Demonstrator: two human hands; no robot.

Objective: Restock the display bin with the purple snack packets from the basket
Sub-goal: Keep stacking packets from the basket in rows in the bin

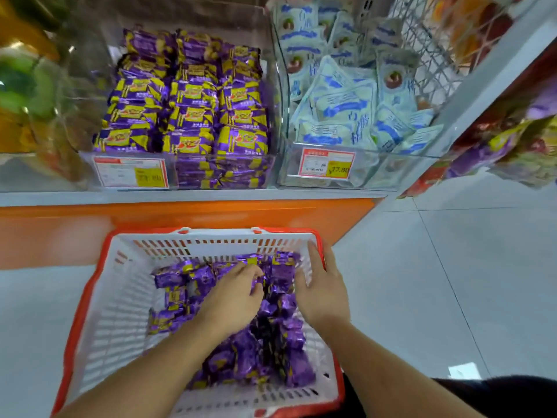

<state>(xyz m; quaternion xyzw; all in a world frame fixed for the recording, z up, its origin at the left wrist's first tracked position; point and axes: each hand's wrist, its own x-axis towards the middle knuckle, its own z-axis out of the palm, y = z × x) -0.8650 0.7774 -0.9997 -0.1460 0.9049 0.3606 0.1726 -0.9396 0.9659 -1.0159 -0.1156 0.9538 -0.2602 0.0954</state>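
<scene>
Both forearms (144, 369) are bare and sleeveless, with dark black clothing (494, 396) at the lower right.

blue-white packets (346, 95) fill the right-hand clear bin | price tag (327, 163) | blurred, possibly green-orange goods (21, 86) left

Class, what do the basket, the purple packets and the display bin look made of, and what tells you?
Basket: moulded plastic, matt white, orange rim; slotted walls.
Purple packets: probably metallised foil film; crinkled, glinting.
Display bin: clear acrylic or glass, glossy; contents show through.
</scene>
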